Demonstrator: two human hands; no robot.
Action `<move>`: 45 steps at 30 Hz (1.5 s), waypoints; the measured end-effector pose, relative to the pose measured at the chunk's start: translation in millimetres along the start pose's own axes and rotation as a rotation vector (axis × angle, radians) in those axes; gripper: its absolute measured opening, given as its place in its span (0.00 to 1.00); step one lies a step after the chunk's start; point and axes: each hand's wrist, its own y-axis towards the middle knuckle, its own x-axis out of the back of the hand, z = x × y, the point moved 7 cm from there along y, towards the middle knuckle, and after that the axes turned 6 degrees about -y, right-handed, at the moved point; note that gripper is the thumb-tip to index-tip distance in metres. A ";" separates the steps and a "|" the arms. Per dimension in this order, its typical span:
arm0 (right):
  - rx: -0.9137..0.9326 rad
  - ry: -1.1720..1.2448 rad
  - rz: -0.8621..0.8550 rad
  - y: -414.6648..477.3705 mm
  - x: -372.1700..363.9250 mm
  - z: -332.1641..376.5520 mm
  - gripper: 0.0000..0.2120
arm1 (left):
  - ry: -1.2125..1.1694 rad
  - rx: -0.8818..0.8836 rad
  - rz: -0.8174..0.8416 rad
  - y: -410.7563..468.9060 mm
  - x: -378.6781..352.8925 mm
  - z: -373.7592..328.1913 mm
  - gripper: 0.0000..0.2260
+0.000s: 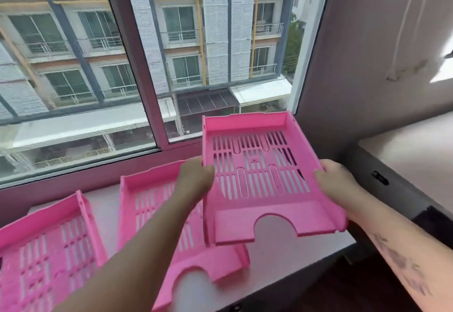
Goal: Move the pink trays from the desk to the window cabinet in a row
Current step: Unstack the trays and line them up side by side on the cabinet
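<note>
I hold a pink slotted tray in the air above the right end of the window cabinet top. My left hand grips its left rim and my right hand grips its right rim. The tray tilts with its far end raised toward the window. A second pink tray lies flat on the cabinet just left of it, partly hidden by my left forearm. A third pink tray lies further left, cut off by the frame edge.
The window glass and its frame rise directly behind the cabinet. A wall closes the right side. A lower dark-edged surface stands to the right of the cabinet.
</note>
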 end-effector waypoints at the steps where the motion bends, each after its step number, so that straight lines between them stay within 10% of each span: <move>1: -0.008 -0.014 -0.033 2.4 15.3 -13.9 0.12 | -0.016 -0.009 0.017 0.7 -19.3 -12.5 0.13; 18: -0.097 0.050 0.146 40.7 -33.2 -148.9 0.13 | 0.458 0.061 0.099 -46.8 -142.6 20.4 0.18; 29: 0.470 -0.664 0.204 12.1 -99.6 -91.3 0.33 | 0.284 0.272 -0.064 -109.5 -91.5 109.8 0.25; 45: 0.649 -0.678 0.408 22.8 -169.3 -72.3 0.34 | 0.480 0.263 0.006 -118.7 -102.6 132.5 0.30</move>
